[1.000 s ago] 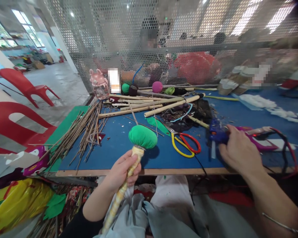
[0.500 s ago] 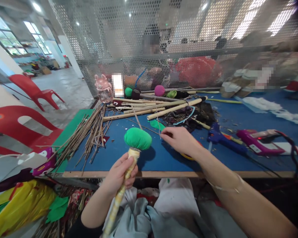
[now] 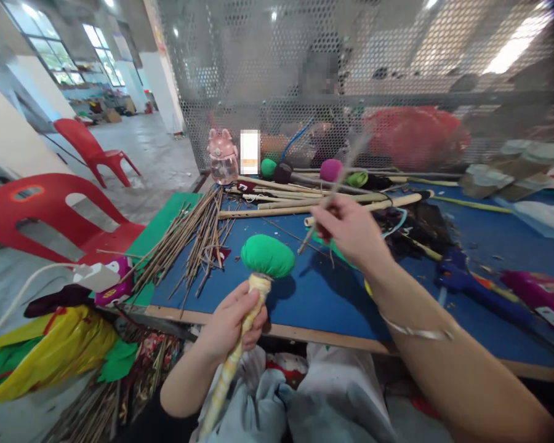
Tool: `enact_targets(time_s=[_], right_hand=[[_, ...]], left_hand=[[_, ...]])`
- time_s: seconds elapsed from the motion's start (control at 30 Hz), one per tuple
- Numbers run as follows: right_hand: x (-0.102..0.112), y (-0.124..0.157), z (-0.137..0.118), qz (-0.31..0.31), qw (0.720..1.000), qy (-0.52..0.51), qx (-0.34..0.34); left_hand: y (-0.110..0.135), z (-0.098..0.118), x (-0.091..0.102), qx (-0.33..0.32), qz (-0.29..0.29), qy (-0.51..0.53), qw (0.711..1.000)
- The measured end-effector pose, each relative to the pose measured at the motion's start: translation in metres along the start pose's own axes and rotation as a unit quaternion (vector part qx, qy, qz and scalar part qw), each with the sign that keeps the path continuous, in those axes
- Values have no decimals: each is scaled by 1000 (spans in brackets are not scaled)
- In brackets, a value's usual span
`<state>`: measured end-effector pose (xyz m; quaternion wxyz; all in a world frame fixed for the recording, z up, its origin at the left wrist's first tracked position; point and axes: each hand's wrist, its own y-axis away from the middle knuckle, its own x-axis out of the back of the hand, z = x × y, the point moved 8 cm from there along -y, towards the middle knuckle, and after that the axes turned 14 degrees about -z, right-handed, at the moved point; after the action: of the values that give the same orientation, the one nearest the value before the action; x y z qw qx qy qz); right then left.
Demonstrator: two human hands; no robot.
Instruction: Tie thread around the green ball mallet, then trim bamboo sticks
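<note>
Fingers [image 3: 245, 306] of our left hand [image 3: 231, 320] are clenched round the pale wrapped handle of the green-headed stick [image 3: 268, 256]. It stands tilted over the near edge of the blue table [image 3: 314, 307], padded head up. Our right hand [image 3: 351, 231] pinches a thin twig [image 3: 339, 178] between thumb and fingertips. The twig is blurred, and its lower end comes just beside the green head; we cannot tell whether they touch.

A second ago this hand lay on the blue glue gun [image 3: 461, 284], and half a second ago it was down on the table at the twig. Now the twig is lifted and the gun lies let go, near the purple glue gun [image 3: 538, 296]. We judge that the work has passed from the glue to the twig.

To the left lies a bundle of twigs [image 3: 189, 240]. Beyond it are bamboo poles [image 3: 277, 209] and a mesh screen [image 3: 258, 74].
</note>
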<state>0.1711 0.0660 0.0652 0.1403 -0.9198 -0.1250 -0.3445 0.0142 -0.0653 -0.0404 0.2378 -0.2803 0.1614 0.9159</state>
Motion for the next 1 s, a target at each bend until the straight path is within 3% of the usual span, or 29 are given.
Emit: enact_targets(time_s=[0.07, 0.13, 0.27, 0.3, 0.4, 0.47, 0.6, 0.8, 1.0], right_hand=[[18, 45, -2, 85, 995, -53, 27], [19, 82, -1, 118, 991, 2, 55], [-19, 109, 15, -36, 994, 57, 91], [-18, 114, 19, -26, 996, 25, 81], [1, 130, 14, 93, 985, -116, 83], [0, 137, -9, 109, 972, -148, 145], [-23, 141, -58, 99, 947, -15, 306], [-37, 135, -53, 134, 933, 71, 326], [-35, 141, -54, 108, 917, 38, 381]], left_hand=[[-5, 2, -3, -12, -9, -1, 1000], [-9, 1, -6, -10, -19, -4, 1000], [-16, -6, -15, 7, -37, -17, 999], [-17, -7, -17, 7, -40, -21, 999], [-19, -8, -22, -9, -41, -42, 998], [-21, -8, -24, -17, -35, -62, 997], [-22, -7, -26, -27, -18, -88, 996], [-16, -5, -27, -28, -12, -73, 997], [-11, -20, -35, 23, -101, 27, 994]])
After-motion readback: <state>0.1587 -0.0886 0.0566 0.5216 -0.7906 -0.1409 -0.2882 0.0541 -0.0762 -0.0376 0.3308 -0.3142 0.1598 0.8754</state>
